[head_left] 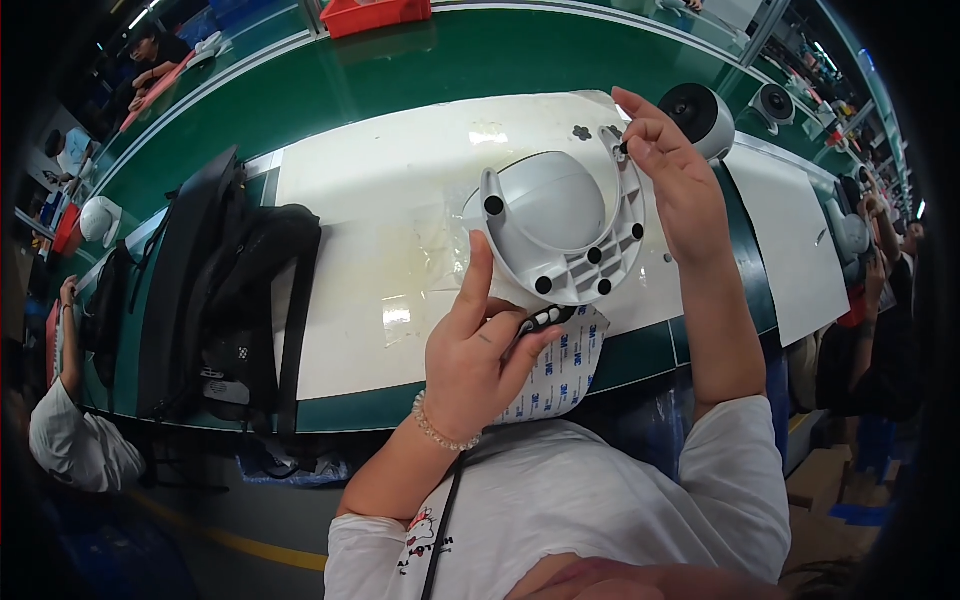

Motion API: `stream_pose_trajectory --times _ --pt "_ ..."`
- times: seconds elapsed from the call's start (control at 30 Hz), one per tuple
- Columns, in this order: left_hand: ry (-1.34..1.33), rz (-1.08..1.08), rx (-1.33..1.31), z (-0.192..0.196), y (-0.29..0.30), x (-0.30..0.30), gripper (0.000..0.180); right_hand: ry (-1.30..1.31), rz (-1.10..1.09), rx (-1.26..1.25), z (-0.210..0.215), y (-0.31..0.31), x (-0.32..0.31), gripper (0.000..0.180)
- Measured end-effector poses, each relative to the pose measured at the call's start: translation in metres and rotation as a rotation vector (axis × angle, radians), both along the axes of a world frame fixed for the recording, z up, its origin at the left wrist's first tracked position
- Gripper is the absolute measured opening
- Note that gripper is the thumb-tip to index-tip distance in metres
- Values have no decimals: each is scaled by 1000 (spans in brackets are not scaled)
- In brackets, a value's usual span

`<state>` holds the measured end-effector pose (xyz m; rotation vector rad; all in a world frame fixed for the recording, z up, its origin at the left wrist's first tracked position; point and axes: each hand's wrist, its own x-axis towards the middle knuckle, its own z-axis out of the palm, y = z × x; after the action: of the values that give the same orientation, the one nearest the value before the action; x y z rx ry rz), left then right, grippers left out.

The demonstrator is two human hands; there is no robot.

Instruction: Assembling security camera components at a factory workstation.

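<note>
A light grey rounded plastic shell (552, 205) with a ribbed, curved base lies on the white work mat (380, 215). Several round black pads (595, 256) are on its base and arm ends. My right hand (678, 180) is at the far right arm of the shell, its thumb and fingers pinched on a small black pad (625, 148) at the tip. Whether that pad is stuck down cannot be made out. Close to the shell's near edge, my left hand (470, 355) grips a black strip with pale round spots (545, 320); one finger points up beside the shell.
Printed backing paper (560, 375) hangs over the table's near edge. Black bags or covers (240, 300) lie at the left. A white round device with a black front (697, 120) stands beyond my right hand. A red bin (375, 14) sits at the back. Other people work on both sides.
</note>
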<state>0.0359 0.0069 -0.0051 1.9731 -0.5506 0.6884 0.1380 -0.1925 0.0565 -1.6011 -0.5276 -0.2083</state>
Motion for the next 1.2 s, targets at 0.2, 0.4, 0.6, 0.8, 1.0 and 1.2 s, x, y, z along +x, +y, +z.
stream_pose_trajectory --times 0.2,0.4,0.6,0.8,1.0,1.2 --pt "24 4 4 0 0 0 21 -189 -183 -196 -5 4 -4 13" --pt "12 19 41 1 -1 -1 21 -827 -436 -754 1 -9 -10 19" --pt "8 23 47 -2 0 -2 20 19 -21 -36 -10 -20 -3 55" --pt "12 1 -1 1 1 -1 21 465 264 42 8 -1 4 34" --pt "57 -58 -33 3 26 -16 21 382 192 295 30 -7 58 27" --pt "174 -56 10 0 40 -16 22 -770 -708 -670 -30 29 189 16"
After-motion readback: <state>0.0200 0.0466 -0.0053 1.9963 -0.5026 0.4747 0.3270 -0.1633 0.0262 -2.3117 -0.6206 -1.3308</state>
